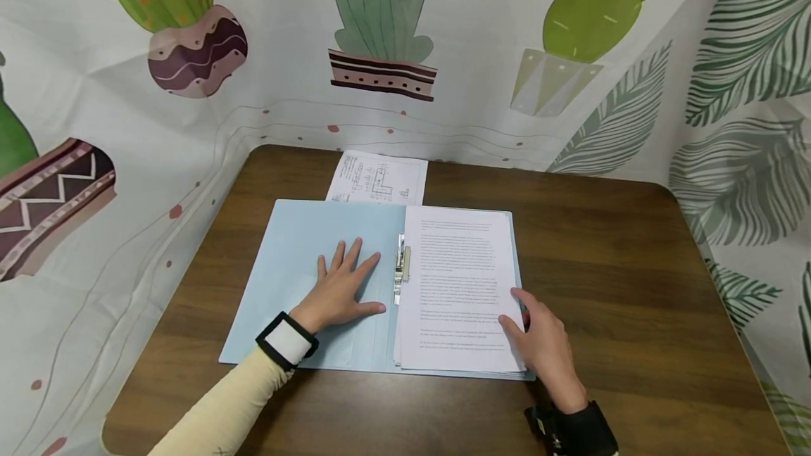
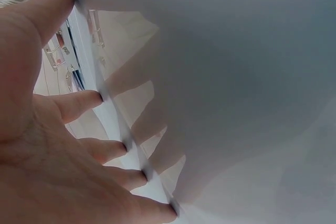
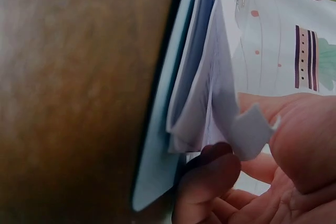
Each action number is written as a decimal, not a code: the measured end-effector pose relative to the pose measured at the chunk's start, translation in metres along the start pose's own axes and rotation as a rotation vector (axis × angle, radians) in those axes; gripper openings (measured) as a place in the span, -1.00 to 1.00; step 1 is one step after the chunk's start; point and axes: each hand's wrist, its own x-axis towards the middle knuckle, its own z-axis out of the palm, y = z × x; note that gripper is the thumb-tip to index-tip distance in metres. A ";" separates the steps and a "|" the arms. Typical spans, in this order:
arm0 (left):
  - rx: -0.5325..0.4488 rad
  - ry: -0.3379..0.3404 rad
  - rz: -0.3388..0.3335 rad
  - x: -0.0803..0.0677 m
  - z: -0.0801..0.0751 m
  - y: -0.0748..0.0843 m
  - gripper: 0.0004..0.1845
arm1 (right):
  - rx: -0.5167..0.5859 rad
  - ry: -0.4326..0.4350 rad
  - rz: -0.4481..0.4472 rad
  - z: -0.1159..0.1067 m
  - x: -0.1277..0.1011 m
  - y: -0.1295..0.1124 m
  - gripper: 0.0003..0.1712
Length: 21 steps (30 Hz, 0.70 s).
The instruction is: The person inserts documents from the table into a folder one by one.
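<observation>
My right hand (image 1: 541, 343) pinched the lower right corner of the stack of printed white sheets (image 1: 459, 287) filling the right half of the open pale blue paper folder (image 1: 298, 245). My left hand (image 1: 342, 290) pressed flat, fingers spread, on its left flap. A metal clip (image 1: 401, 267) ran lengthwise between them. Beyond lay a loose diagram sheet (image 1: 380, 178) on the brown wooden table (image 1: 602, 245).

Nothing could be read. The top sheet (image 1: 459, 287) of the stack in the open blue folder (image 1: 304, 252) carried paragraphs of printed text, too small to make out. The loose sheet (image 1: 378, 179) beyond the folder bore a line drawing with small captions, likewise illegible. Both wrist views showed only blank paper edges; no labels, brands, numbers or signs appeared
</observation>
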 end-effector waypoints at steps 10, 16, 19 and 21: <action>0.000 -0.007 -0.005 -0.001 -0.002 0.000 0.09 | -0.030 0.003 0.006 0.003 -0.002 -0.004 -0.33; -0.008 -0.012 -0.005 -0.002 -0.003 0.001 0.09 | -0.025 -0.014 0.006 0.001 -0.002 -0.004 -0.32; -0.005 -0.013 -0.002 -0.001 -0.003 0.000 0.09 | -0.016 -0.017 0.002 -0.002 0.000 -0.004 -0.34; 0.003 -0.010 0.002 -0.001 -0.003 0.000 0.09 | -0.003 -0.005 -0.010 -0.007 0.003 -0.005 -0.36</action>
